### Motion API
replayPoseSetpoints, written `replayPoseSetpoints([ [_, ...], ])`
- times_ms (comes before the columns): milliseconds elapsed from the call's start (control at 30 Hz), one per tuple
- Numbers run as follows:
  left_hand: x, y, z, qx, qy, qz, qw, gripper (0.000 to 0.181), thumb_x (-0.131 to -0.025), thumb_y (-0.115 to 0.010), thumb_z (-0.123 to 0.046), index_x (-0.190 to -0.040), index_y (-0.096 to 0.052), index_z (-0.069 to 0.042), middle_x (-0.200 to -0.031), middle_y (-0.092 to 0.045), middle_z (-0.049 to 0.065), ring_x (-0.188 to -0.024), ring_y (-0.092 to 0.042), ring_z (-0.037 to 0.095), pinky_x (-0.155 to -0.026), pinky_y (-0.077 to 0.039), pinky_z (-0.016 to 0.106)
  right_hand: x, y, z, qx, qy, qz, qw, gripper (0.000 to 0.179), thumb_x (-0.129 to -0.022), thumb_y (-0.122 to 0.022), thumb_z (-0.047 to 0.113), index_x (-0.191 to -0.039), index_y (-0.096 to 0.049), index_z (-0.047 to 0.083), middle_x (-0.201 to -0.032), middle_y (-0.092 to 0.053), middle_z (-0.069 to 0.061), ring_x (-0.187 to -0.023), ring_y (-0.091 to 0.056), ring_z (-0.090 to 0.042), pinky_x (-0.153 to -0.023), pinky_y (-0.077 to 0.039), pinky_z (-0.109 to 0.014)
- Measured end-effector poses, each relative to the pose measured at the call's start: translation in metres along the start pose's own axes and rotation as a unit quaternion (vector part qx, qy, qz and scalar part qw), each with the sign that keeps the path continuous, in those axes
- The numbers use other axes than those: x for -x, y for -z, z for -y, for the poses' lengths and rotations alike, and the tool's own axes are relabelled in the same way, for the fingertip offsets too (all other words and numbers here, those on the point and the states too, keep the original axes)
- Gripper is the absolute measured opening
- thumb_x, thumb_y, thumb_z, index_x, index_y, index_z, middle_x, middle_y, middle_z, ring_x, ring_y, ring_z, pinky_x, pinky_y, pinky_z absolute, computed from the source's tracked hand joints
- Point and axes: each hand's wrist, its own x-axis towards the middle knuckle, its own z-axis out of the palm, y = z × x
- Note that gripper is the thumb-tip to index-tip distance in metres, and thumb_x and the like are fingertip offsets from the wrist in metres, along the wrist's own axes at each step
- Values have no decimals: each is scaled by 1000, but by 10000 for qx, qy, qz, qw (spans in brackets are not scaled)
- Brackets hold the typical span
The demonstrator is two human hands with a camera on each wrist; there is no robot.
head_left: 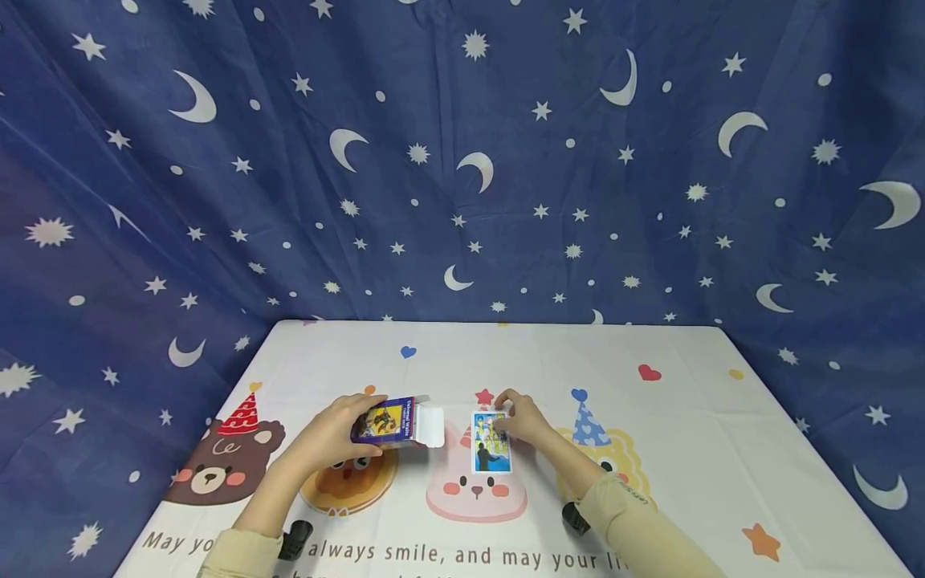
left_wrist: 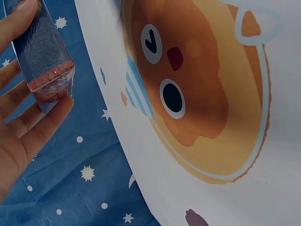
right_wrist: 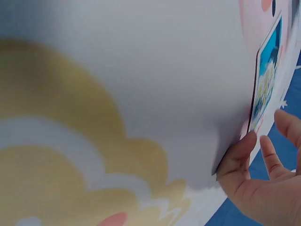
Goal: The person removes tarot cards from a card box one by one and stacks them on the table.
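My left hand [head_left: 334, 433] grips a purple tarot card box [head_left: 383, 421] by its closed end, a little above the table. The lettering "Universal Waite" runs near its open end, where a white flap [head_left: 431, 427] sticks out to the right. In the left wrist view, clear wrap covers the end of the box [left_wrist: 44, 52]. A blue and yellow tarot card [head_left: 491, 456] lies face up right of the box. Over its top right corner is my right hand [head_left: 526, 421]. The thumb is at the card's edge in the right wrist view, the other fingers spread apart. Whether more cards lie beneath is unclear.
A white cloth [head_left: 686, 449] with cartoon animals and printed words covers the table. Behind it and at the sides hangs a dark blue curtain [head_left: 433, 241] with moons and stars. Dark wrist devices [head_left: 295, 540] sit at both sleeves.
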Motion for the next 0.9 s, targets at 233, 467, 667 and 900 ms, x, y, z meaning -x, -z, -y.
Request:
replayPoseSetpoints([
  [233, 0, -1, 0, 17, -59, -7, 10000, 76, -68, -84, -28, -134, -52, -10, -130, -56, 17, -122, -49, 38, -101, -41, 57, 8, 5, -1, -95, 171, -27, 9998, 35, -80, -70, 7, -111, -55, 3, -85, -47, -12, -67, -43, -17, -53, -37, -21],
  [467, -1, -3, -2, 16, -144, -10, 9999, 76, -68, -84, -29, -134, -52, -10, -130, -56, 16, -121, -50, 37, -100, -42, 56, 13, 0, 4, 87, 21, -95, 9999, 48, -75, -75, 14, -115, -53, 3, -95, -49, -17, -79, -50, -24, -71, -48, -36],
  [667, 0, -3, -2, 36, -19, 23, 10000, 76, -68, -84, -29, -134, -52, -11, -131, -56, 16, -121, -50, 36, -100, -42, 55, 18, 7, 3, -304, 238, -271, 9989, 44, -80, -71, 16, -116, -52, 0, -91, -49, -17, -74, -48, -21, -60, -46, -29],
  [900, 2, -5, -3, 43, -3, 3, 10000, 75, -68, -84, -29, -134, -52, -12, -131, -55, 15, -122, -49, 36, -99, -43, 56, 31, 19, 24, -1063, 154, -467, 9931, 27, -85, -62, 7, -110, -58, -1, -81, -54, -9, -62, -49, -13, -51, -42, -20],
])
